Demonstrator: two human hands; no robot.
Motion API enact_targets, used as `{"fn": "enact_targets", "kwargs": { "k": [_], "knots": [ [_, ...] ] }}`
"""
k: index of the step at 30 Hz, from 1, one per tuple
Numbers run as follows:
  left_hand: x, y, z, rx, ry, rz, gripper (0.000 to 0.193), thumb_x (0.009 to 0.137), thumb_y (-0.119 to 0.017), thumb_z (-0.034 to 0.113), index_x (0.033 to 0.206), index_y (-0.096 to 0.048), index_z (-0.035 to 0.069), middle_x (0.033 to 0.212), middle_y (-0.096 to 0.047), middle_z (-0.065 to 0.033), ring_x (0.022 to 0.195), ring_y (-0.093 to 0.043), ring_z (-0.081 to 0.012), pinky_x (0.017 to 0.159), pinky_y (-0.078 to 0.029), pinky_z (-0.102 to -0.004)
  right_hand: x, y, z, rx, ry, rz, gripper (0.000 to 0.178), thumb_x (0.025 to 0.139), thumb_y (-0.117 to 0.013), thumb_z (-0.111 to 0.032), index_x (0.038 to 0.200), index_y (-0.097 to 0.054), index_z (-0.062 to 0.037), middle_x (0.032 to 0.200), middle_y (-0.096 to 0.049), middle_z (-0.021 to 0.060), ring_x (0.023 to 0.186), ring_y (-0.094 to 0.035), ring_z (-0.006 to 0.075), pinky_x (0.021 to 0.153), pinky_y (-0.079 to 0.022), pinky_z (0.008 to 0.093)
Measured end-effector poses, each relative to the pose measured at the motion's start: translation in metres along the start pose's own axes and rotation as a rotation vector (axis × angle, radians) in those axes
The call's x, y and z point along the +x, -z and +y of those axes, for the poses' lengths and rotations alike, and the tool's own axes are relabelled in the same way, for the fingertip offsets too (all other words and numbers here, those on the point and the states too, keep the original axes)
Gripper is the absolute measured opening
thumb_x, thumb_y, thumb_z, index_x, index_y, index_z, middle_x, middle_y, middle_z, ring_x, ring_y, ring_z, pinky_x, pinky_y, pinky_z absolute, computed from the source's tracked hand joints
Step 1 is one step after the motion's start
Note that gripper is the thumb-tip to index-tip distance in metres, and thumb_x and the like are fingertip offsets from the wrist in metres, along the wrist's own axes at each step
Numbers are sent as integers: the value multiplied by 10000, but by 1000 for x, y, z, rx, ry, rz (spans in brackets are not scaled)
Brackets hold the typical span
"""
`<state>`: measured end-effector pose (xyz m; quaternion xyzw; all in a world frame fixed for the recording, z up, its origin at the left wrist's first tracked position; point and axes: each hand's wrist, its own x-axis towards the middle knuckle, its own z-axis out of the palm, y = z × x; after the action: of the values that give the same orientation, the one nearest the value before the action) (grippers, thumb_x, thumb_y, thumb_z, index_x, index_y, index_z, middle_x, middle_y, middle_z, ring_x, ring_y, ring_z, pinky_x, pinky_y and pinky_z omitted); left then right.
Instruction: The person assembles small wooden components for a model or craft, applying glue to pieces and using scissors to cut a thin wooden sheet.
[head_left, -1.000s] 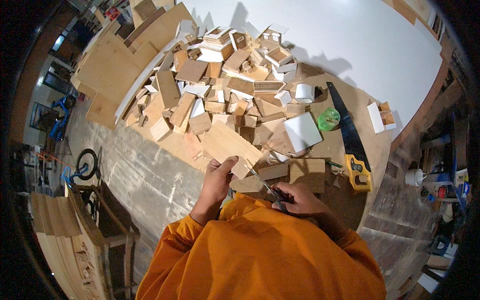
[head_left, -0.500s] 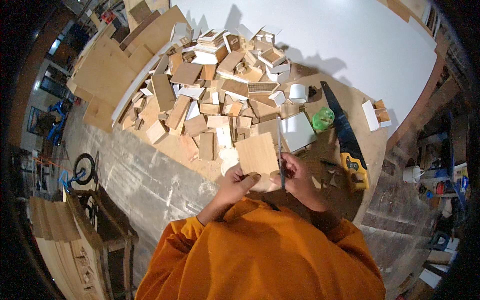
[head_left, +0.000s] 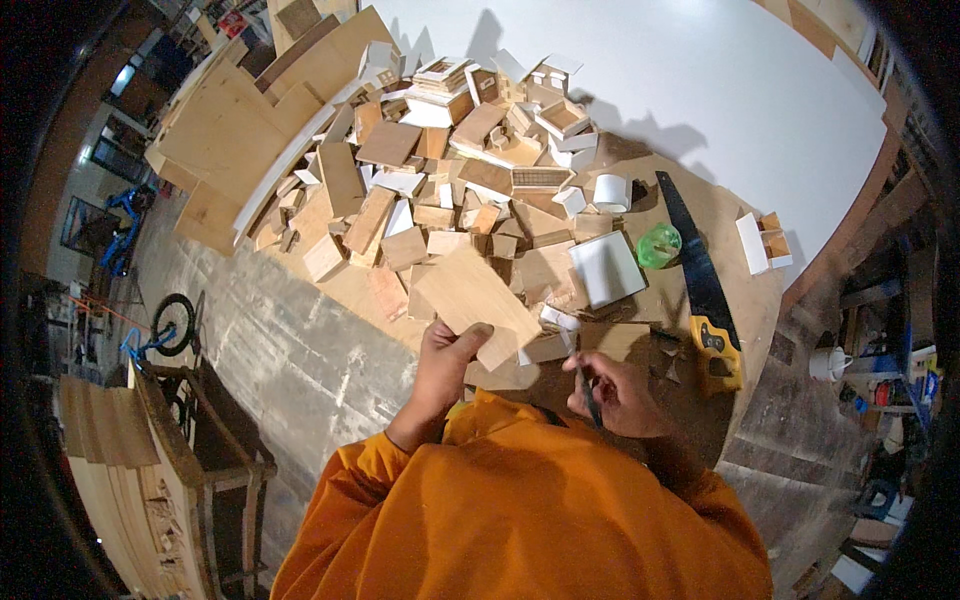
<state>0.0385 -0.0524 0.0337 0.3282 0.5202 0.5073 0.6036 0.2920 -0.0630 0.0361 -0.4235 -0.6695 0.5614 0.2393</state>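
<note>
My left hand (head_left: 447,368) is closed on a thin, light wooden board (head_left: 470,300), thumb on top near its lower edge. The board is tilted over the near side of a pile of wood pieces (head_left: 404,249). Lower and to the right, my right hand (head_left: 620,398) is closed around a slim dark tool (head_left: 587,392), apart from the board; its exact kind is not clear. A small white piece (head_left: 558,318) lies between the board and the right hand. Beyond that is a flat white-faced block (head_left: 608,270).
A handsaw with a yellow handle (head_left: 716,355) lies on the table's right. Near it are a green translucent container (head_left: 659,245), a white cup-like cylinder (head_left: 612,193) and a small white open box (head_left: 763,243). A large white panel (head_left: 720,90) spans the back; plywood pieces (head_left: 225,140) stand left.
The board has turned and shifted left, now in my left hand alone. My right hand has let go of the board's edge and drawn down and right with the tool.
</note>
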Motion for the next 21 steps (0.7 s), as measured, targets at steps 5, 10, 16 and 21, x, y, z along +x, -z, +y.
{"fn": "enact_targets", "kwargs": {
  "k": [5,10,16,21],
  "knots": [
    [-2,-2,-1,598,-172,-428,171,770,-629,94,907,-643,-7,774,-664,-107,681,-637,-236,623,-494,-318,23,4,-14,-155,188,461,467,711,-738,-84,1135,-544,-52,793,-602,-3,564,-490,66,528,-415,219],
    [-5,-29,24,959,-385,-503,240,680,-657,114,894,-641,5,775,-633,-180,718,-614,-340,655,-495,-366,35,12,-28,-224,181,394,423,665,-755,-40,1055,-591,-36,813,-598,-15,616,-524,73,580,-448,237],
    [-3,-16,9,-70,-188,-139,417,732,-701,99,1120,-580,7,1086,-625,-70,1019,-580,-210,923,-434,-355,51,-2,0,892,48,615,383,679,-731,-44,1008,-537,-71,813,-529,-26,642,-513,71,551,-429,203],
    [-14,-43,-32,53,-113,-85,408,819,-705,132,1174,-554,-1,1106,-614,-67,1018,-566,-147,882,-445,-281,56,-34,-7,769,-136,510,379,741,-705,-82,1078,-532,-85,741,-521,-27,531,-437,24,398,-302,174]
  ]
}}
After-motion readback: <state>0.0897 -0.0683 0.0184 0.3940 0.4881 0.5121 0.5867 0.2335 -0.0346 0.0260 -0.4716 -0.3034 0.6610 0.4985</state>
